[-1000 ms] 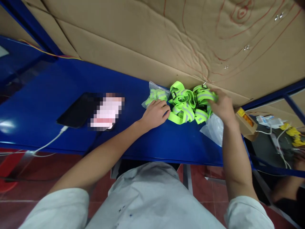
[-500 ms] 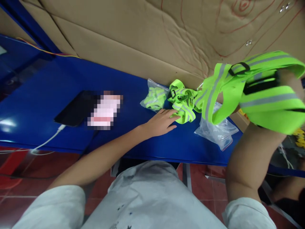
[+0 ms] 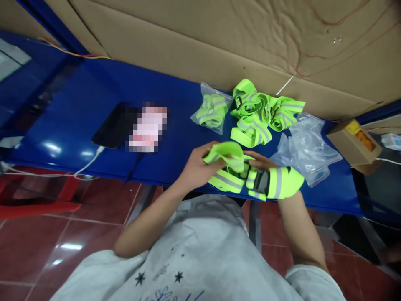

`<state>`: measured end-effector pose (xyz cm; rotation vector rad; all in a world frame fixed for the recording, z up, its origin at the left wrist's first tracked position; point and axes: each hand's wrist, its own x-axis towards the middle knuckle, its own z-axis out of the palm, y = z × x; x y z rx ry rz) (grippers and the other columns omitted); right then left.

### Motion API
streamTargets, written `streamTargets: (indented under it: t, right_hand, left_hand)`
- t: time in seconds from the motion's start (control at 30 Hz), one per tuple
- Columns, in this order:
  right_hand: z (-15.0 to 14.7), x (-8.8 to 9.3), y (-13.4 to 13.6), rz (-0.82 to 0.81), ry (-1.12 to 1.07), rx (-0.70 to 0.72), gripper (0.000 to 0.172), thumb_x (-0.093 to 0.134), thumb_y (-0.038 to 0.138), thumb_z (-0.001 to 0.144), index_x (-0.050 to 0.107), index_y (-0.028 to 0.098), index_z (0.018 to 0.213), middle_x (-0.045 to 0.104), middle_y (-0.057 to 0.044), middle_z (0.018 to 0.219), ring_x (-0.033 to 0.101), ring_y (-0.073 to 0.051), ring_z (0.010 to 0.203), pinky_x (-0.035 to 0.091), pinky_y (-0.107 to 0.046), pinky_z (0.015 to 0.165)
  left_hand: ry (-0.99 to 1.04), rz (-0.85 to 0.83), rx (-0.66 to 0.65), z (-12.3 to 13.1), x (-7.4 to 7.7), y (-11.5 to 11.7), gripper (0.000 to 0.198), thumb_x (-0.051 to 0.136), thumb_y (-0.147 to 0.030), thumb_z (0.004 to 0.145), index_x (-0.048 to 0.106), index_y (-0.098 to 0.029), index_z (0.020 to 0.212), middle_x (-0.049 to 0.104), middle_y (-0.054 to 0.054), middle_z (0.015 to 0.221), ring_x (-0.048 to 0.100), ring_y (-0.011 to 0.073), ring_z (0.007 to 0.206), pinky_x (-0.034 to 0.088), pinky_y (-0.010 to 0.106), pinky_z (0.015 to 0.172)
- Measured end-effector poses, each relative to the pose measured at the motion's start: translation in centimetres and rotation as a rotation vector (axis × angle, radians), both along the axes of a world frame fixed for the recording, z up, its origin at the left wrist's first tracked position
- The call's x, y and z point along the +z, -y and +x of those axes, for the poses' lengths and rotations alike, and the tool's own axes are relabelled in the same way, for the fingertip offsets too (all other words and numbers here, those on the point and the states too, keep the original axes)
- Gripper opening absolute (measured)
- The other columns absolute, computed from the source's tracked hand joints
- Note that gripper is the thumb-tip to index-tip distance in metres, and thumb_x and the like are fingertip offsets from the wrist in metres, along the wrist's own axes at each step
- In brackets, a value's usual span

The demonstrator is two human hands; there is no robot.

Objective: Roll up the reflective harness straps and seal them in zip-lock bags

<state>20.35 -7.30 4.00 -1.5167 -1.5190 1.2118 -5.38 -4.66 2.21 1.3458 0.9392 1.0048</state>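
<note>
A neon-green reflective strap [image 3: 280,183] with grey stripes and a black buckle is bunched between my hands, near the table's front edge. My left hand [image 3: 198,164] is closed on a curled part of it. Most of my right hand [image 3: 259,158] is hidden behind the strap, with fingers showing above it; it grips the strap from the far side. Beyond my hands lies a pile of rolled green reflective straps [image 3: 252,110]. Left of that pile is a clear zip bag [image 3: 205,90] with a green strap inside. Clear plastic bags [image 3: 308,146] lie to the right.
On the blue table [image 3: 78,90], a black phone [image 3: 112,127] with a white cable sits beside a blurred-out rectangle [image 3: 148,129]. A cardboard sheet [image 3: 188,46] stands along the back. At right is a small cardboard box [image 3: 354,144] with yellow-orange contents. A red stool [image 3: 40,194] stands lower left.
My right hand has brought the strap from the upper right down in front of me. My left hand has left the pile and taken hold of that strap. The view has shifted.
</note>
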Motion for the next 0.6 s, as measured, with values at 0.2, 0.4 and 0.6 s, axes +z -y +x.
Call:
streamTargets:
  t: [0.2, 0.4, 0.6]
  right_hand:
    - [3.8, -0.5, 1.4, -0.049, -0.246, -0.224, 0.039, 0.072, 0.058, 0.099, 0.078, 0.032, 0.128, 0.075, -0.008, 0.141, 0.078, -0.027, 0.117, 0.067, -0.043, 0.095]
    - [1.3, 0.5, 8.6, 0.342, 0.407, -0.011, 0.055, 0.076, 0.047, 0.100, 0.061, 0.039, 0.152, 0.065, -0.009, 0.154, 0.062, -0.034, 0.143, 0.050, -0.059, 0.120]
    - [0.4, -2.0, 10.3, 0.361, 0.716, 0.251, 0.072, 0.064, 0.043, 0.108, 0.034, 0.035, 0.172, 0.050, -0.014, 0.169, 0.049, -0.037, 0.155, 0.045, -0.060, 0.122]
  left_hand:
    - [0.375, -0.611, 0.179, -0.5, 0.2, -1.0, 0.044, 0.096, -0.042, 0.072, 0.076, -0.021, 0.104, 0.083, 0.005, 0.109, 0.080, 0.0216, 0.091, 0.067, 0.031, 0.077]
    - [0.163, -0.358, 0.421, -1.5, -1.8, -0.7, 0.051, 0.090, -0.048, 0.082, 0.066, -0.026, 0.122, 0.079, 0.006, 0.121, 0.079, 0.0250, 0.106, 0.068, 0.036, 0.087]
    - [-0.481, 0.399, 0.494, -3.2, -1.6, -0.5, 0.081, 0.089, -0.045, 0.085, 0.046, -0.030, 0.152, 0.055, 0.015, 0.155, 0.059, 0.0361, 0.144, 0.056, 0.055, 0.117]
